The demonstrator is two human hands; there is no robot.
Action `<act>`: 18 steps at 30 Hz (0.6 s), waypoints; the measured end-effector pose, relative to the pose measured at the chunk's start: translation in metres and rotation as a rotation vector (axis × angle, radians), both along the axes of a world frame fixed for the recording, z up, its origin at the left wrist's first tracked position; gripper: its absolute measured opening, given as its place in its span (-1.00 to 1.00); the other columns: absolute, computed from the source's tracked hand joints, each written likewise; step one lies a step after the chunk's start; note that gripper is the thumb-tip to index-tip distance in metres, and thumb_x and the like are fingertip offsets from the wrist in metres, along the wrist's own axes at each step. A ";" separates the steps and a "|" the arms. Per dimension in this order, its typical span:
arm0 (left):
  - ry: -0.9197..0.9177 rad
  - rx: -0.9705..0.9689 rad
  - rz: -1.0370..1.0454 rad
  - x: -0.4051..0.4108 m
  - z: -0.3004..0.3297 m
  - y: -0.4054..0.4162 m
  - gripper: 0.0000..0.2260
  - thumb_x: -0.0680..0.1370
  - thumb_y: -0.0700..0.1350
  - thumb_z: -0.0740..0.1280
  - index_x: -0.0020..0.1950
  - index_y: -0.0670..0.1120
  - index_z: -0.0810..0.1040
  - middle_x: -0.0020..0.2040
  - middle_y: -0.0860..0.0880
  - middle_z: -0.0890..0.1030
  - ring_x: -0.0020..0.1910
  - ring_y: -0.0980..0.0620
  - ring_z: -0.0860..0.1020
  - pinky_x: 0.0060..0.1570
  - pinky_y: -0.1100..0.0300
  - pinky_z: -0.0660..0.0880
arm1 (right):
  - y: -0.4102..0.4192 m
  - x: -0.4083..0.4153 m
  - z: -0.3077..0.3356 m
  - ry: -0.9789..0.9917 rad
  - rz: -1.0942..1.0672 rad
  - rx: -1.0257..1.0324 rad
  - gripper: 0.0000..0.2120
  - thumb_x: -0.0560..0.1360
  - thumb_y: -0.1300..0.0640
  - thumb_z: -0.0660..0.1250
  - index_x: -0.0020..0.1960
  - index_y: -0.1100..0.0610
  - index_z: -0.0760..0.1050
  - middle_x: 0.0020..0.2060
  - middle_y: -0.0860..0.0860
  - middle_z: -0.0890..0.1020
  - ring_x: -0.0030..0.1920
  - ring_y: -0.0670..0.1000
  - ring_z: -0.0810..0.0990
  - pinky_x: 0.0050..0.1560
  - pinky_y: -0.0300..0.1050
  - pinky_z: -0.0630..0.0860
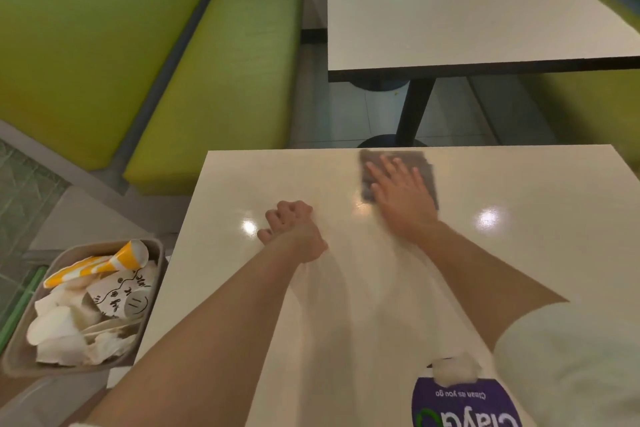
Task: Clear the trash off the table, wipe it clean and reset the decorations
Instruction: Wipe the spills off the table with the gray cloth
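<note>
Fingers (388,166) of right hand (403,198) spreading flat, pressing grey cloth (426,180) onto surface (536,253); left hand (294,229) bracing, seemingly curled empty. Overlapping strokes advisable.

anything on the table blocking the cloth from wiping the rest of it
Mostly no. The right hand presses the grey cloth flat near the far edge. On the table, only the left hand, fisted mid-table, and a purple sign at the near edge sit in its way.

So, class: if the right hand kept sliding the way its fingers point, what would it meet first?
Nothing on the cream table: the right hand, flat on the grey cloth, would probably reach the table's far edge, then open floor.
</note>
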State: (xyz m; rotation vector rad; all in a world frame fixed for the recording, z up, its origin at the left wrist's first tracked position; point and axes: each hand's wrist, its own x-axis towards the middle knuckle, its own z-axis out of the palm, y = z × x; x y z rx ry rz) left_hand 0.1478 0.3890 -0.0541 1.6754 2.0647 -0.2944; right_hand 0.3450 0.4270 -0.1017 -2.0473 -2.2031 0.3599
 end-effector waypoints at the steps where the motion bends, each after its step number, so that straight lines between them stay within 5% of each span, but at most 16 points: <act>1: 0.000 0.003 -0.001 -0.001 0.000 0.000 -0.39 0.52 0.10 0.34 0.47 0.08 0.12 0.35 -0.02 0.14 0.34 -0.07 0.13 0.06 0.07 0.16 | 0.002 0.024 -0.001 -0.014 -0.067 0.007 -0.53 0.69 -0.02 -0.12 0.59 -0.08 -0.03 0.59 -0.05 -0.05 0.58 0.01 -0.12 0.55 0.08 -0.18; 5: -0.017 0.031 -0.007 -0.003 -0.004 -0.002 -0.39 0.52 0.13 0.34 0.48 0.08 0.13 0.34 -0.01 0.13 0.35 -0.05 0.12 0.07 0.11 0.13 | 0.004 0.102 0.000 -0.006 -0.256 0.032 -0.53 0.68 -0.06 -0.14 0.57 -0.08 0.07 0.58 -0.02 0.06 0.57 0.03 -0.03 0.55 0.14 -0.13; 9: -0.023 0.041 -0.007 -0.002 -0.005 -0.001 -0.41 0.53 0.12 0.32 0.47 0.06 0.13 0.34 -0.01 0.12 0.35 -0.06 0.11 0.07 0.12 0.12 | 0.019 0.084 0.002 -0.013 -0.333 0.049 -0.53 0.66 -0.05 -0.12 0.56 -0.05 0.12 0.56 0.05 0.14 0.56 0.08 0.02 0.54 0.15 -0.15; 18: -0.032 0.068 -0.004 -0.004 -0.007 -0.007 -0.39 0.56 0.14 0.30 0.51 0.11 0.08 0.41 0.02 0.10 0.45 -0.05 0.05 0.31 0.04 0.15 | 0.048 -0.064 0.001 0.040 0.124 -0.041 -0.51 0.67 -0.08 -0.15 0.59 -0.12 -0.05 0.59 -0.05 -0.07 0.57 0.01 -0.17 0.54 0.09 -0.26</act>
